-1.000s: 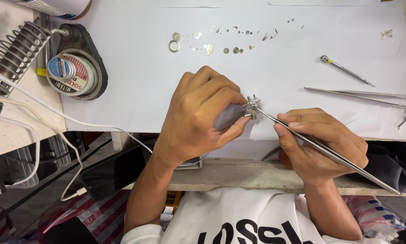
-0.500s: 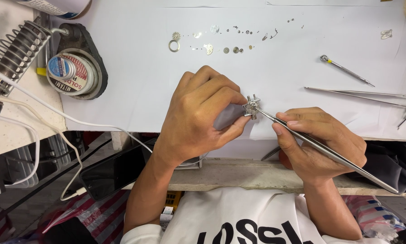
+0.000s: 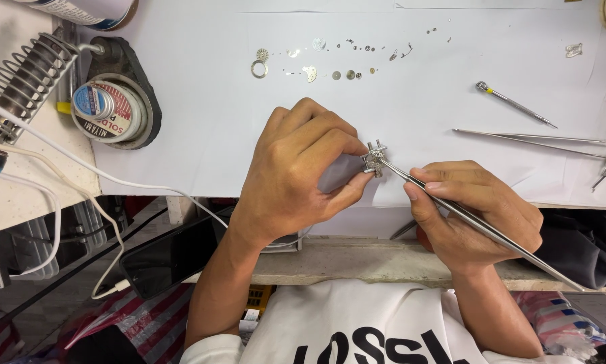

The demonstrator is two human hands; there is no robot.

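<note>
Watch parts clamped in a small metal holder (image 3: 374,160) sit at the near edge of our white paper sheet (image 3: 202,135), pinched between the curled thumb and fingers of our left hand (image 3: 296,178). Our right hand (image 3: 475,216) closes around long steel tweezers (image 3: 478,226), whose tips touch the holder. Beyond our hands, tiny gears and screws (image 3: 337,67) lie in a loose row on the sheet. A small screwdriver (image 3: 515,104) and spare tweezers (image 3: 539,139) rest to the right, well apart from the holder.
</note>
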